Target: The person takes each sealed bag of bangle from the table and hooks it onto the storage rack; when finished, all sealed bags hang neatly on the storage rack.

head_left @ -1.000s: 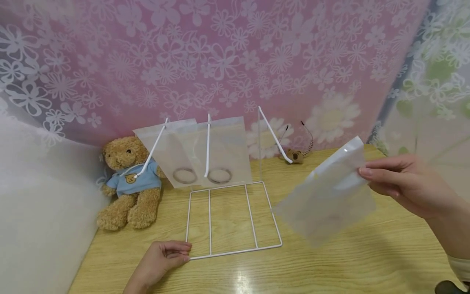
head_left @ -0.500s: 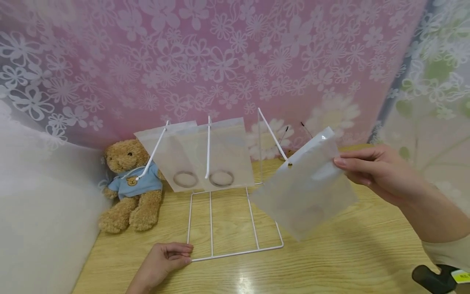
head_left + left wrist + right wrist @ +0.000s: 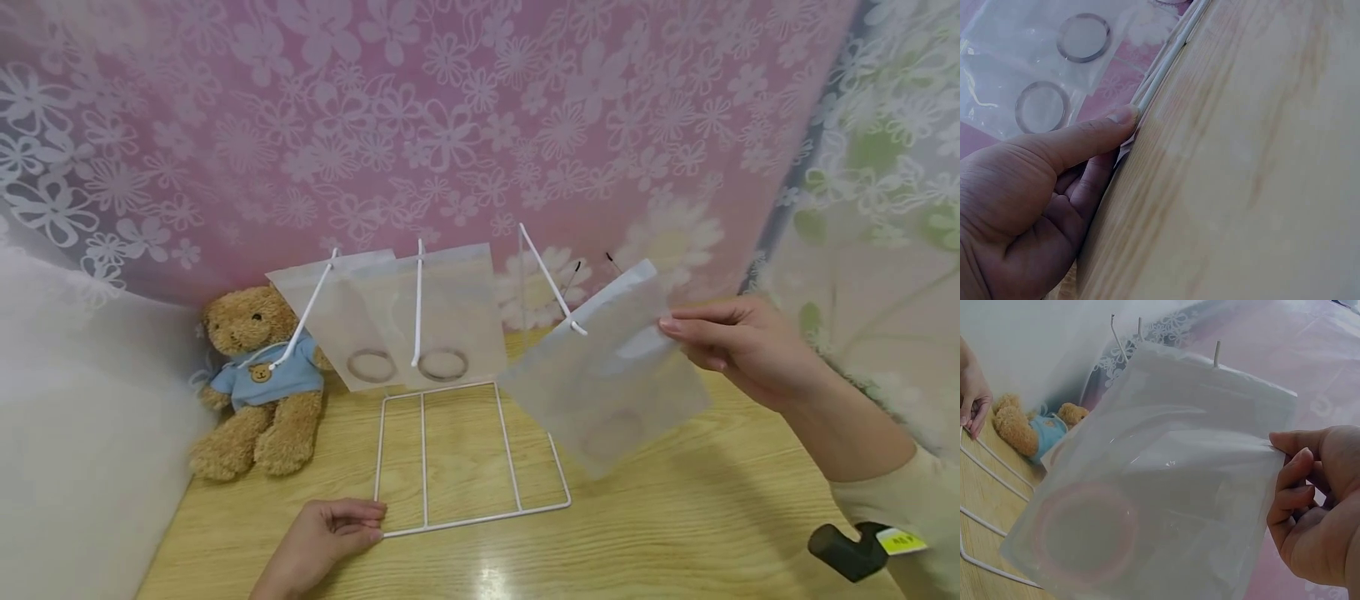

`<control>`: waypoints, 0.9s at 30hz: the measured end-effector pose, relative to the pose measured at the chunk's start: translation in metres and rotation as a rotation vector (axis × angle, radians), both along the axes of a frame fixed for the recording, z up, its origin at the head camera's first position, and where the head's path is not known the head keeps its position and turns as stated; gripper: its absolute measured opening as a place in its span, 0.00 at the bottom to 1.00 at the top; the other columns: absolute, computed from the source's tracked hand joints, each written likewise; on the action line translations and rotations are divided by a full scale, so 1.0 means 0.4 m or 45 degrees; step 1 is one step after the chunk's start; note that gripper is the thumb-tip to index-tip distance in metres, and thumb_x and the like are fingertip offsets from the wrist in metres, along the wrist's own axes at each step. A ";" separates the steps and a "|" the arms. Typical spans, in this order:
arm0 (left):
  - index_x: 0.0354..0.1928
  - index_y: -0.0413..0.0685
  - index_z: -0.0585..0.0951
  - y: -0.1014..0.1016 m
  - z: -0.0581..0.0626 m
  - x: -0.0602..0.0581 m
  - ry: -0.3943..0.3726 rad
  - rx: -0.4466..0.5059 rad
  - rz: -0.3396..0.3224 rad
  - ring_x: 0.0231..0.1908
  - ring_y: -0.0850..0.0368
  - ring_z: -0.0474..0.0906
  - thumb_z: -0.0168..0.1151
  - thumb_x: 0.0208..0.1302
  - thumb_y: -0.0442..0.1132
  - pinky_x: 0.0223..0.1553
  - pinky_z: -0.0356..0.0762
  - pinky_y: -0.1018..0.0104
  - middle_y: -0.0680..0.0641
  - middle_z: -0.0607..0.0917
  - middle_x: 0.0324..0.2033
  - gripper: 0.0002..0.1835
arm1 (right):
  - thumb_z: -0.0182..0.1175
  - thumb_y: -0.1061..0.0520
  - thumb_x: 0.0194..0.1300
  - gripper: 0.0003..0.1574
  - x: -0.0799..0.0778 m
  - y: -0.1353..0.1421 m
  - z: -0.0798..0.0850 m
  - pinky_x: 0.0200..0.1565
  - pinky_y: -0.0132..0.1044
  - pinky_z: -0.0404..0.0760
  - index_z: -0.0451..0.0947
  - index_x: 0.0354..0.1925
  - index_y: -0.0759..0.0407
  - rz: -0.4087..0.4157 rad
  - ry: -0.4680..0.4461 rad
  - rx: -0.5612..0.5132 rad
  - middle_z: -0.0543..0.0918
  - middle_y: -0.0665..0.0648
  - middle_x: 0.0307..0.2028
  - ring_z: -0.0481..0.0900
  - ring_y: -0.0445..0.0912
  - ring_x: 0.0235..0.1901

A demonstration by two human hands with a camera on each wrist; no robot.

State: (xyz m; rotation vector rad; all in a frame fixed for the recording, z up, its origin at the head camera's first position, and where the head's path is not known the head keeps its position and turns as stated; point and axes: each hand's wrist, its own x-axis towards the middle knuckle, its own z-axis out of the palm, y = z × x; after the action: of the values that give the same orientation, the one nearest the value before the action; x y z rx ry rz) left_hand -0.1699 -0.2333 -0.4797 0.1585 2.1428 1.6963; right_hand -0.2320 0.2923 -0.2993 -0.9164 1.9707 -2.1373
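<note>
My left hand pinches the front left corner of a white wire display rack; in the left wrist view the thumb lies over the wire. A translucent plastic bag is pinched at its right edge by my right hand. Inside it shows a pinkish ring. The tip of the rack's right prong pokes through near the bag's top edge, and the bag hangs tilted. Two similar bags, a left one and a middle one, hang on the other prongs, each with a ring inside.
A teddy bear in a blue top sits left of the rack on the wood-grain table. Behind stands a pink floral curtain. Thin dark-tipped ends of a headband show behind the held bag. A black device is near my right sleeve.
My right hand has brought the bag leftward to the right prong, whose tip now shows through near the bag's top. The left hand has stayed on the rack's corner.
</note>
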 end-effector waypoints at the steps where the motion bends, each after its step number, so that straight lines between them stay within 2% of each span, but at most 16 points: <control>1: 0.52 0.29 0.83 0.000 0.000 -0.001 -0.005 0.004 0.000 0.46 0.63 0.86 0.71 0.62 0.39 0.49 0.85 0.72 0.33 0.82 0.56 0.22 | 0.44 0.75 0.75 0.24 -0.003 -0.003 -0.001 0.25 0.44 0.50 0.84 0.54 0.65 -0.012 -0.003 0.011 0.56 0.56 0.17 0.51 0.51 0.18; 6: 0.52 0.28 0.82 -0.003 -0.003 -0.002 -0.028 0.027 -0.007 0.47 0.63 0.86 0.71 0.62 0.38 0.49 0.85 0.71 0.33 0.82 0.57 0.22 | 0.48 0.71 0.75 0.22 -0.022 -0.027 -0.004 0.27 0.44 0.49 0.87 0.51 0.60 -0.062 -0.093 0.010 0.58 0.53 0.18 0.50 0.51 0.18; 11: 0.53 0.28 0.82 -0.008 0.000 -0.002 -0.024 0.028 -0.018 0.47 0.63 0.86 0.71 0.62 0.38 0.49 0.85 0.71 0.33 0.82 0.57 0.22 | 0.51 0.68 0.75 0.19 -0.042 -0.048 -0.018 0.29 0.42 0.48 0.88 0.49 0.58 -0.061 -0.179 -0.080 0.71 0.47 0.21 0.49 0.49 0.19; 14: 0.54 0.28 0.82 -0.019 0.006 0.001 -0.014 0.014 -0.023 0.47 0.62 0.86 0.71 0.62 0.38 0.49 0.85 0.71 0.32 0.82 0.56 0.22 | 0.51 0.66 0.76 0.18 -0.056 -0.060 -0.039 0.28 0.40 0.48 0.88 0.49 0.58 -0.047 -0.231 -0.144 0.78 0.48 0.26 0.48 0.48 0.19; 18: 0.53 0.28 0.82 -0.029 0.015 -0.001 0.025 -0.025 -0.029 0.46 0.60 0.86 0.71 0.62 0.38 0.48 0.85 0.71 0.31 0.83 0.55 0.22 | 0.52 0.65 0.76 0.16 -0.081 -0.076 -0.063 0.28 0.39 0.47 0.88 0.44 0.58 -0.075 -0.280 -0.185 0.74 0.48 0.24 0.49 0.47 0.19; 21: 0.53 0.29 0.82 -0.023 0.014 -0.005 0.033 -0.023 -0.029 0.46 0.60 0.86 0.72 0.61 0.38 0.48 0.85 0.71 0.31 0.83 0.55 0.22 | 0.53 0.64 0.75 0.16 -0.101 -0.084 -0.064 0.28 0.38 0.47 0.89 0.42 0.59 -0.110 -0.309 -0.214 0.73 0.48 0.23 0.49 0.46 0.18; 27: 0.53 0.29 0.82 -0.009 0.009 -0.004 -0.021 0.028 -0.007 0.45 0.60 0.86 0.72 0.60 0.38 0.48 0.86 0.69 0.33 0.82 0.57 0.23 | 0.57 0.62 0.74 0.13 -0.141 -0.099 -0.054 0.27 0.36 0.46 0.89 0.40 0.58 -0.165 -0.389 -0.274 0.75 0.48 0.27 0.53 0.42 0.17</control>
State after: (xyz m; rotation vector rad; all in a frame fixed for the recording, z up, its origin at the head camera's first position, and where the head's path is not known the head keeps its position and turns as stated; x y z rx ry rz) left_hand -0.1714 -0.2367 -0.4759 0.1562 2.1102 1.7130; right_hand -0.2884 0.2526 -0.3210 -0.4567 1.7198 -2.4255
